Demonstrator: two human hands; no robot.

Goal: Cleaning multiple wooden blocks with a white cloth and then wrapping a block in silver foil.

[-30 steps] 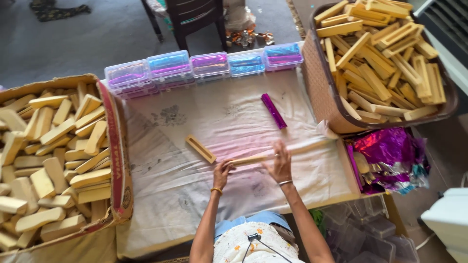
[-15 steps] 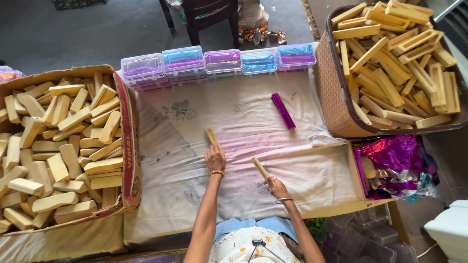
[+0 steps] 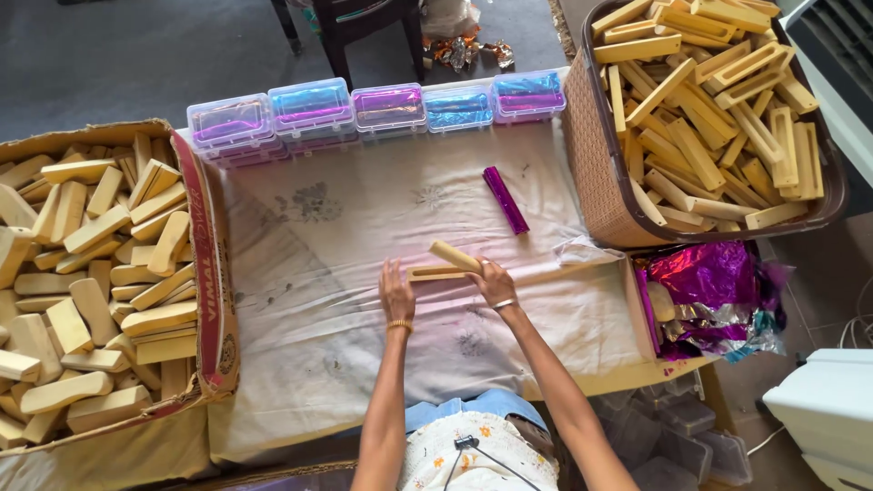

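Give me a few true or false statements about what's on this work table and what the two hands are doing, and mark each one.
1. The right hand holds a wooden block over a wooden frame on the cloth. True.
2. The purple foil-wrapped stick lies inside the brown basket. False: it lies on the white cloth, left of the basket.
3. A row of clear plastic boxes lines the far edge of the table. True.
4. The cardboard box on the left holds purple foil. False: it holds pale wooden blocks; the foil sits in a box on the right.
5. The left hand is reaching into the basket. False: it rests by the wooden frame.
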